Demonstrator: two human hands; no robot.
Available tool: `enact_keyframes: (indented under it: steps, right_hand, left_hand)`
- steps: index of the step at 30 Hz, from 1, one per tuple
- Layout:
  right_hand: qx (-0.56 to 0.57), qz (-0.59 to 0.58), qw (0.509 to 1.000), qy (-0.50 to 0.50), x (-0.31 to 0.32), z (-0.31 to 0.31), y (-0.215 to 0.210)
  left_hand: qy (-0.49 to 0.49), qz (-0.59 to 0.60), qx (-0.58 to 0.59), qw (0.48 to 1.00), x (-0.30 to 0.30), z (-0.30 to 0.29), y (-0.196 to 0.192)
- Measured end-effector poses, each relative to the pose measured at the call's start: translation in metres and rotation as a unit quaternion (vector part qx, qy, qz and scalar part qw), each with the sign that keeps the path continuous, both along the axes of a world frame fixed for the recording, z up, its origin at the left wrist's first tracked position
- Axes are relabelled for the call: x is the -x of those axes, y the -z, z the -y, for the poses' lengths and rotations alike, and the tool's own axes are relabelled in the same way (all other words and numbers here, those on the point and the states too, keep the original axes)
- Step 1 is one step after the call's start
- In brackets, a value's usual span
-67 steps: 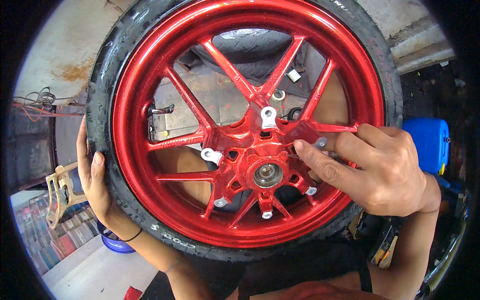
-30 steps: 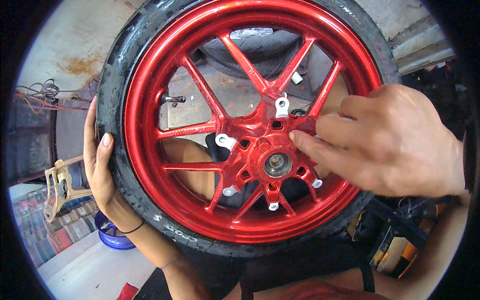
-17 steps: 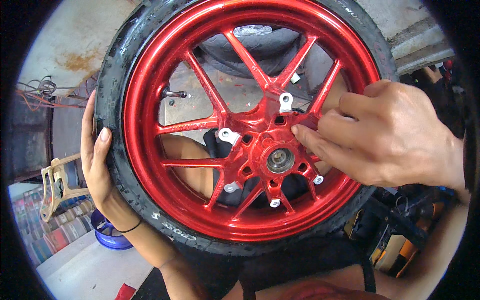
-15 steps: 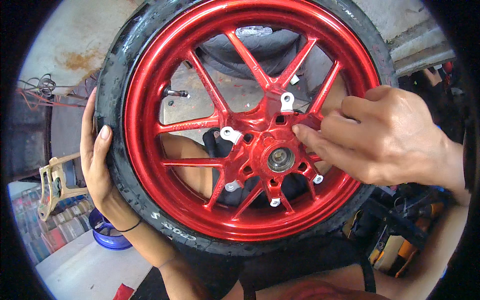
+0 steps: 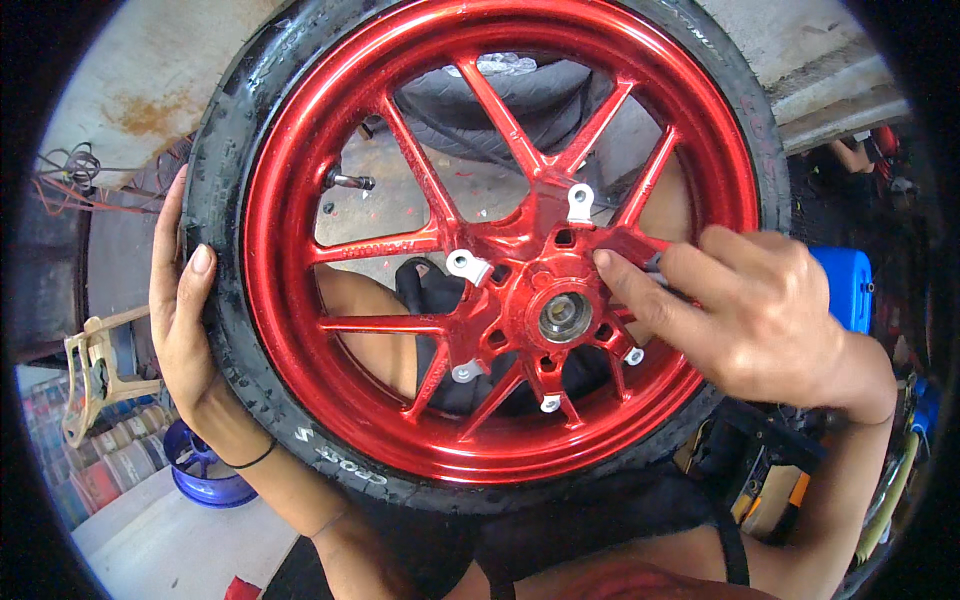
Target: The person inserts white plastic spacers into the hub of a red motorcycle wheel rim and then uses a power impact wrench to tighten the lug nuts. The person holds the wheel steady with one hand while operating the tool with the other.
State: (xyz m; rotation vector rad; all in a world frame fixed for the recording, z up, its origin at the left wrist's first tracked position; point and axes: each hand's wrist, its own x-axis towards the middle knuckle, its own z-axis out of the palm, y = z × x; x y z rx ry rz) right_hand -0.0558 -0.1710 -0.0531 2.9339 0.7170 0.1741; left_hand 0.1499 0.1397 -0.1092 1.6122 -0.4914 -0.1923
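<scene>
A glossy metallic-red motorcycle wheel rim point(image 5: 528, 288), fitted with a black tire point(image 5: 217, 190), is held up before the torso point(image 5: 610, 530), pale silver lugs point(image 5: 580, 203) being ringed around its hub point(image 5: 564, 318). The tire's left side is braced by the left hand point(image 5: 183, 325), thumb spread from fingers. The right hand's point(image 5: 750, 325) index finger point(image 5: 640, 292) is extended beside the hub, the others curled; whether anything is pinched cannot be told.

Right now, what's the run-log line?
left hand: against black tire | right hand: index finger extended over red wheel | nearby: blue wheel, lower left; blue container, right
</scene>
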Motion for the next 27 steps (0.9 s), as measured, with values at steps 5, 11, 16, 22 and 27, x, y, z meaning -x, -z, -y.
enact_keyframes:
  steps: [5,11,16,22,27]
  right_hand:
    - [0.010,-0.021,0.999,-0.046,-0.012,0.013,-0.012]
    - [-0.010,-0.021,0.998,-0.050,-0.013,0.013,-0.001]
    - [0.014,-0.006,1.000,-0.004,-0.001,0.000,0.001]
    - [-0.005,0.019,0.999,0.036,0.006,-0.006,0.011]
    - [-0.026,0.024,0.999,0.035,0.004,-0.003,0.010]
  left_hand:
    - [0.016,0.011,0.007,1.000,-0.001,0.006,0.001]
    - [-0.003,0.042,-0.032,0.999,-0.002,-0.003,0.000]
    - [-0.004,0.029,-0.023,0.999,-0.001,0.001,0.001]
    - [-0.014,0.019,-0.019,1.000,0.002,0.004,-0.002]
    - [0.006,0.006,-0.025,1.000,0.001,0.001,-0.004]
